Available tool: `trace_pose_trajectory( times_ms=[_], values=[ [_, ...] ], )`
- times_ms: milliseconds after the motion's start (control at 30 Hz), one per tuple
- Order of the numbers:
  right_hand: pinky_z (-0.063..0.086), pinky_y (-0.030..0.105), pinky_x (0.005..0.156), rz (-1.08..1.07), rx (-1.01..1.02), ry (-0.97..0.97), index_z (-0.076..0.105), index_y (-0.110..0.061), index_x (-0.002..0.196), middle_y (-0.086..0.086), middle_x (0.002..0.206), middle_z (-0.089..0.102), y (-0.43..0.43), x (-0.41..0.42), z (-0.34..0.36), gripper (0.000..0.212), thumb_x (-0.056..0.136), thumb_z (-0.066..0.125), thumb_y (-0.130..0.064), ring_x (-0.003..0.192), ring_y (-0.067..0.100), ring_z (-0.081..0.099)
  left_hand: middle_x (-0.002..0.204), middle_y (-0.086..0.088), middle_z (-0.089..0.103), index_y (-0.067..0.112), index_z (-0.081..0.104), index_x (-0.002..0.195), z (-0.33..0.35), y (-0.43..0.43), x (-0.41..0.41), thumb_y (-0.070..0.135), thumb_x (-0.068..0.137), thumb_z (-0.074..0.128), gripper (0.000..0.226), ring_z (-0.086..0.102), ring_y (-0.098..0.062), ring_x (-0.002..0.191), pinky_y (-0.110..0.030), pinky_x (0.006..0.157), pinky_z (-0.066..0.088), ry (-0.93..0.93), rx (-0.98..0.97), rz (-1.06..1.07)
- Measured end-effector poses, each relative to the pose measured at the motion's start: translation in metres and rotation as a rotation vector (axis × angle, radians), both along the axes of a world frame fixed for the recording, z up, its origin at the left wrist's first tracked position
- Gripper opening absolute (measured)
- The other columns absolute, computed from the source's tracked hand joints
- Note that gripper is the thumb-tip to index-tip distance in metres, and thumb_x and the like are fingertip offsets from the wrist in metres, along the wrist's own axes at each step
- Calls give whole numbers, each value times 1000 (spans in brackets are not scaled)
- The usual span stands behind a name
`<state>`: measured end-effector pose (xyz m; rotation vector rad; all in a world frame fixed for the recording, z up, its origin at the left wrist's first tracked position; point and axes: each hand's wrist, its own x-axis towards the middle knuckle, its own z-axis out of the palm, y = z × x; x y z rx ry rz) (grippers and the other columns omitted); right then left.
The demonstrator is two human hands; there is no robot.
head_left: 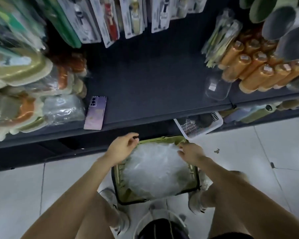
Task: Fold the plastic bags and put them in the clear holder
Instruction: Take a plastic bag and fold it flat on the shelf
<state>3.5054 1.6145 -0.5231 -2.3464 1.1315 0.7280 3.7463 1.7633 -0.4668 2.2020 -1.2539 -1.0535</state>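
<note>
Plastic bags (pixel 155 171), one clear heap in one green basket (pixel 158 139); left hand (pixel 122 148), right hand (pixel 191 153) above, half-open, grip unclear.

Both arms outstretched, left hand (pixel 122 149) and right hand (pixel 192 153) loosely curled.

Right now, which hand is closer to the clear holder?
Right. The right hand is at the basket's far right corner, below the holder on the shelf; the left hand is at its far left corner.
</note>
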Motion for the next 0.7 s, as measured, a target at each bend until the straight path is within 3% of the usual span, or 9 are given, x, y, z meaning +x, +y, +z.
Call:
trace_pose_trajectory(
  times_ms=[167, 267, 367, 433, 500, 567, 633, 700],
  values=[
    [48, 33, 84, 3, -123, -164, 52, -19, 130, 6, 120, 64, 3, 14, -95, 38, 101, 39, -40, 110, 27, 58, 104, 0, 69, 17, 62, 123, -116, 5, -3, 30, 99, 50, 31, 66, -17, 92, -32, 81, 52, -55, -72, 50],
    [48, 35, 81, 41, -228, -326, 62, -17, 121, 6, 113, 66, 8, 20, -145, 35, 98, 48, -38, 106, 29, 59, 105, -1, 69, 17, 67, 115, -175, 7, -8, 33, 94, 50, 31, 64, -20, 94, -34, 79, 54, -150, -154, 108],
    [52, 35, 61, 157, -343, -433, 70, -11, 99, 7, 85, 70, 14, 24, -182, 31, 87, 60, -37, 82, 32, 65, 97, -11, 69, 6, 70, 103, -219, 7, -19, 15, 92, 57, 19, 63, -30, 90, -36, 76, 52, -218, -225, 128],
    [52, 33, 56, 198, -397, -426, 70, -11, 95, 5, 79, 68, 19, 25, -199, 35, 81, 58, -41, 73, 29, 64, 93, -13, 68, 5, 70, 98, -241, 9, -27, 28, 89, 49, 33, 63, -35, 87, -38, 76, 52, -254, -232, 132],
    [53, 36, 62, 198, -413, -410, 67, -9, 104, 8, 86, 68, 24, 24, -210, 38, 81, 64, -39, 79, 32, 64, 97, -16, 67, 6, 70, 102, -260, 12, -36, 46, 82, 36, 56, 61, -40, 90, -40, 81, 50, -317, -230, 111],
    [50, 39, 75, 131, -403, -400, 60, -10, 121, 11, 100, 67, 32, 21, -215, 41, 86, 65, -32, 94, 35, 62, 115, -15, 64, 9, 65, 117, -264, 15, -44, 55, 83, 38, 63, 58, -39, 104, -38, 90, 45, -313, -128, 90],
    [46, 36, 85, 45, -331, -377, 49, -13, 132, 10, 112, 65, 41, 14, -216, 40, 94, 55, -26, 107, 32, 58, 126, -10, 60, 12, 60, 125, -265, 20, -53, 48, 91, 50, 50, 55, -33, 115, -34, 93, 43, -326, -33, 69],
    [45, 34, 86, -21, -276, -390, 49, -15, 132, 8, 116, 65, 50, 6, -213, 35, 97, 49, -20, 110, 27, 57, 117, -9, 65, 11, 65, 114, -264, 27, -63, 37, 93, 54, 35, 59, -32, 108, -35, 87, 46, -322, -78, 59]
  ],
)
